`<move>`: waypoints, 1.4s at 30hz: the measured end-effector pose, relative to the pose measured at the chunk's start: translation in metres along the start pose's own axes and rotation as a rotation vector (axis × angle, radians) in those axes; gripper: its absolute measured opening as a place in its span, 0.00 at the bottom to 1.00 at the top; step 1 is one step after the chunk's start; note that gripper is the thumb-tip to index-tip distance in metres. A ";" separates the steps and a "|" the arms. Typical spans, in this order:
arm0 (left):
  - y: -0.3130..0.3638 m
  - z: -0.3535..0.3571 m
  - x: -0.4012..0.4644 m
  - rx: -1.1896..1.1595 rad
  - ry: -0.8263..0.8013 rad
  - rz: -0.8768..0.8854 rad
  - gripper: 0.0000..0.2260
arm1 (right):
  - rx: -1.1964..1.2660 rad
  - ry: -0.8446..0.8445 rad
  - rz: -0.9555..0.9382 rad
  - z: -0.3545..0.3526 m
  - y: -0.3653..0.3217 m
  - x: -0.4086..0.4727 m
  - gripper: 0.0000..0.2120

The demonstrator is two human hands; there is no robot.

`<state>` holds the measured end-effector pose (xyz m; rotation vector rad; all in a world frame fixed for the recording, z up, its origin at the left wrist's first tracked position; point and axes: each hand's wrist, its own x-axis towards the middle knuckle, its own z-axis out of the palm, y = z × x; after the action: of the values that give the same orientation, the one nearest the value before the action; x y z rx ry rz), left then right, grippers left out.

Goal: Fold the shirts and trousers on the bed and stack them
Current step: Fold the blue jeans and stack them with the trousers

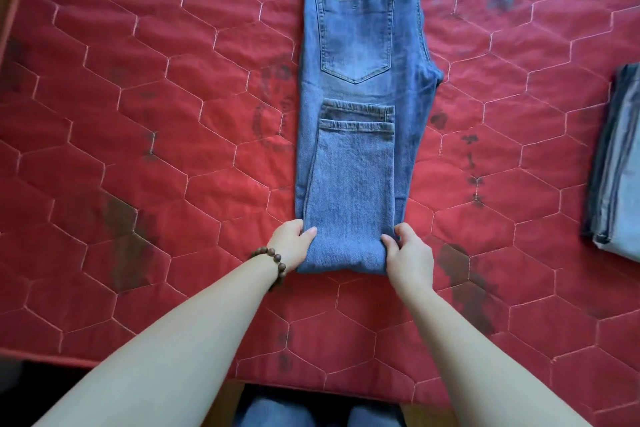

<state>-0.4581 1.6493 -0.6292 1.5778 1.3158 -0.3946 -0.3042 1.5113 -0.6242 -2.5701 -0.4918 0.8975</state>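
I am looking down on the bed [145,121], where the jeans [360,156] are lying lengthwise along the middle, waistband toward the far edge and the folded end toward the near edge. The legs are doubled over one another and the hems are already brought up to just below the back pocket, so I am judging this as the second fold getting under way.

My left hand [289,248] is gripping the near left corner of the fold, thumb lying on top of the denim and the other fingers tucked round the side. My right hand [408,253] is pinching the near right corner, its fingertips [389,240] curled onto the cloth. Holding both corners is keeping the layers square so the bundle travels as one piece. The denim is sitting directly between my hands, its bottom crease just ahead of my wrists.

A beaded bracelet [275,262] is circling my left wrist. Near the bed's right edge, a folded stack of clothes [616,163] is waiting, well apart from the jeans.
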 end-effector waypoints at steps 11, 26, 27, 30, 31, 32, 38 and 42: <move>0.019 0.059 -0.030 0.551 0.426 0.614 0.20 | -0.395 0.169 -0.732 0.037 -0.019 -0.019 0.21; -0.029 0.055 0.003 0.578 0.424 0.269 0.32 | -0.494 0.141 -0.449 0.054 0.010 0.001 0.26; -0.030 0.046 0.003 0.543 0.427 0.206 0.32 | -0.426 0.151 -0.352 0.050 0.010 0.003 0.26; -0.025 0.019 0.008 0.448 0.524 0.124 0.31 | -0.309 0.262 -0.152 0.031 0.009 0.019 0.27; -0.017 0.014 0.009 0.464 0.558 0.179 0.31 | -0.316 0.295 -0.219 0.024 0.004 0.024 0.27; -0.006 0.012 0.012 0.502 0.575 0.280 0.30 | -0.325 0.306 -0.331 0.020 -0.004 0.031 0.27; 0.079 0.016 0.081 0.837 0.452 0.610 0.25 | -0.459 0.165 -0.745 0.027 -0.077 0.105 0.26; 0.071 -0.009 0.116 0.900 0.411 0.707 0.26 | -0.624 0.081 -0.834 0.019 -0.064 0.142 0.29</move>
<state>-0.3582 1.7269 -0.6797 2.8637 0.7682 -0.2135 -0.2246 1.6333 -0.6831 -2.4441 -1.8649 0.3546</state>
